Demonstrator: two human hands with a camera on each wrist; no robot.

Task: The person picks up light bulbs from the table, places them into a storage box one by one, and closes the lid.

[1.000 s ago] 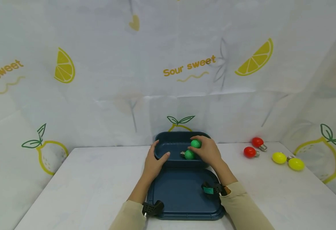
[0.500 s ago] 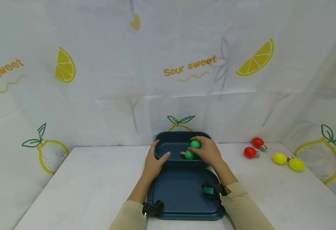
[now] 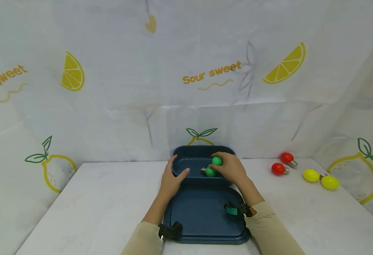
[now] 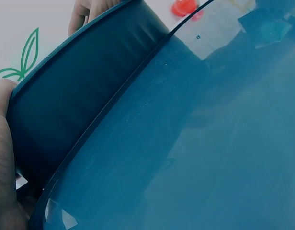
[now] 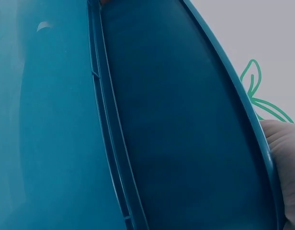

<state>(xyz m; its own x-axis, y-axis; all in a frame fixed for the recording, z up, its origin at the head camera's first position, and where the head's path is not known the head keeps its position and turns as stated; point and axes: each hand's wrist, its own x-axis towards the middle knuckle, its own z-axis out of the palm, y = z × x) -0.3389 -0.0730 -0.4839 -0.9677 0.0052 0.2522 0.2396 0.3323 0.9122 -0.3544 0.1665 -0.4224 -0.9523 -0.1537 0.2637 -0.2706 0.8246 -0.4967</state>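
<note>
In the head view, a dark blue box (image 3: 189,163) stands at the back of the table. My left hand (image 3: 171,180) holds its left end, the thumb at the front rim and the fingers along the side. Over the box's right part, my right hand (image 3: 230,166) pinches a green light bulb (image 3: 217,160) between thumb and fingers; its base is hidden. Just below it, a second green light bulb (image 3: 210,172) lies in the box, metal base to the left. The right wrist view shows the box's front wall (image 5: 181,115) and part of the right hand (image 5: 286,163), but neither bulb.
A flat dark blue lid (image 3: 207,214) lies in front of the box, under both forearms. To the right on the white table (image 3: 109,205) are two red light bulbs (image 3: 278,169) and two yellow ones (image 3: 310,175). A printed cloth hangs behind.
</note>
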